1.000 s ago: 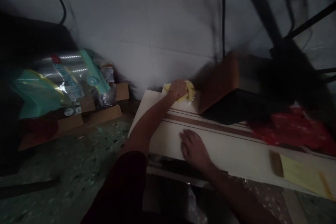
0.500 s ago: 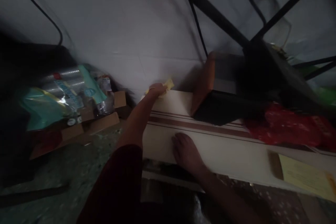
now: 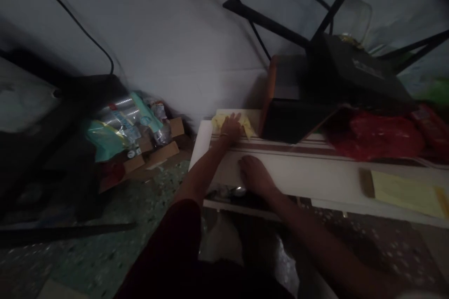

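Note:
My left hand [image 3: 231, 128] presses a crumpled yellow cloth [image 3: 248, 127] against the far left part of a white tabletop [image 3: 298, 168] with dark reddish stripes. The cloth bunches out on both sides of its fingers. Closer to me, my right hand [image 3: 255, 175] rests on the tabletop near its front edge, fingers lying on the surface with nothing visible in them. A black box-like object with an orange side [image 3: 291, 117] stands just right of the cloth.
Red plastic bags [image 3: 382, 135] and a yellowish paper packet [image 3: 407, 191] lie on the table's right side. Dark metal bars [image 3: 266, 23] slant above. At the left, a cardboard box [image 3: 164, 154] holds plastic-wrapped packages [image 3: 121, 124] on the speckled floor. A white wall [image 3: 157, 32] stands behind.
My left hand has moved with the cloth from the tabletop's back edge toward me and now presses it down. The view has shifted; my right hand still rests on the table.

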`<state>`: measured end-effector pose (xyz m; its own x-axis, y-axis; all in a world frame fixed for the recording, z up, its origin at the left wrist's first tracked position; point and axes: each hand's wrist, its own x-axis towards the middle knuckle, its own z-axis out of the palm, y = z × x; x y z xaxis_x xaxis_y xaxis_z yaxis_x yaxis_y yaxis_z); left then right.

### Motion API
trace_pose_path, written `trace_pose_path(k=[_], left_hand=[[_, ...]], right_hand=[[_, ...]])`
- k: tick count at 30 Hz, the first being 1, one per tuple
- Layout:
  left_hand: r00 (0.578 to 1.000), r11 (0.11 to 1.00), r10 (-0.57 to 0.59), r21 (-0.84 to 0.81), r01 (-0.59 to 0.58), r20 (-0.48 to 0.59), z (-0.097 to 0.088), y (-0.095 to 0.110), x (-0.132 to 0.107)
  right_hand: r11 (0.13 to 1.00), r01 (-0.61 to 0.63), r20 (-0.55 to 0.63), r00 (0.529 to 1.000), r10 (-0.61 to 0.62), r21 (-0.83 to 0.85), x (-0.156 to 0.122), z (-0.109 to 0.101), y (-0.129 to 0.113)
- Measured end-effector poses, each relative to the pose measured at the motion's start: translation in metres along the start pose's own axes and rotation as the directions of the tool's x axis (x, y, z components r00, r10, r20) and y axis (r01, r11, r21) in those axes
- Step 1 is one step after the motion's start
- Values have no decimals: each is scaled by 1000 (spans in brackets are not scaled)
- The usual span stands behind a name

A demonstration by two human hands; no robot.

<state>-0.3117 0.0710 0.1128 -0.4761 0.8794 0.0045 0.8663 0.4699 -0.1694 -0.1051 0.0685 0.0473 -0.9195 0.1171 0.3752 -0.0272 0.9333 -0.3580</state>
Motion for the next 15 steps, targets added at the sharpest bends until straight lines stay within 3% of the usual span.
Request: trace_pose_path(k=[2, 4, 8, 10, 12, 15], left_hand=[[997, 997, 79, -18, -79, 22, 9, 13, -35], [994, 995, 90, -47, -87, 57, 13, 18, -81], [998, 994, -9, -107, 16, 65, 20, 21, -174], [997, 993, -49, -105, 56, 65, 24, 20, -202], [994, 993, -77, -84, 83, 78, 25, 13, -206], [981, 985, -160, -49, 166, 105, 18, -2, -169]], right_hand=[[1000, 4, 22, 1000, -4, -13, -1, -3, 1], [999, 23, 44, 999, -22, -31, -2, -4, 2], [994, 110, 85, 990, -109, -17, -9, -8, -2], [986, 166, 77, 983, -165, -6, -20, -12, -9], [978, 209, -1, 978, -209, -5, -41, -19, -15], [989, 146, -239, 960, -144, -7, -98, -30, -12]])
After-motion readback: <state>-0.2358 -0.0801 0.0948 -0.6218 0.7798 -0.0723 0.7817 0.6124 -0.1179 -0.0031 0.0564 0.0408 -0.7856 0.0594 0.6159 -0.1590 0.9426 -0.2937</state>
